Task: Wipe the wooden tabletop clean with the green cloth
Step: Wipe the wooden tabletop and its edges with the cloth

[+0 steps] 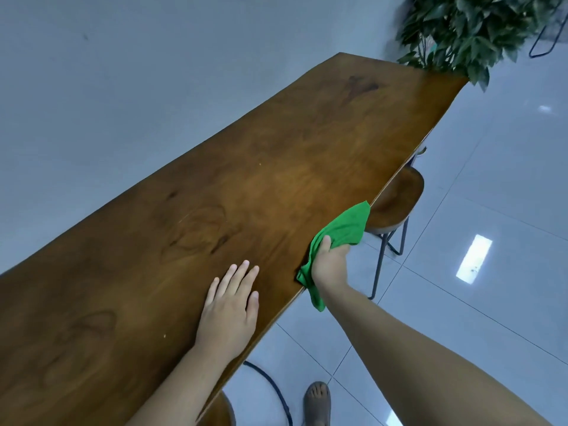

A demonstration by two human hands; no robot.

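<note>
The long wooden tabletop (246,179) runs from the lower left to the upper right, along a grey wall. My right hand (330,264) is closed around the bunched green cloth (344,229) at the table's near edge; part of the cloth hangs below the edge, part sticks out past the fingers over the floor. My left hand (230,305) lies flat on the wood, palm down, fingers spread a little, holding nothing. A few pale specks show on the wood.
A round wooden stool (396,201) on black metal legs stands tucked under the near edge just beyond the cloth. A leafy plant (467,32) crowds the table's far end. Another stool seat (218,410) and my foot (318,402) on the shiny tiled floor are below.
</note>
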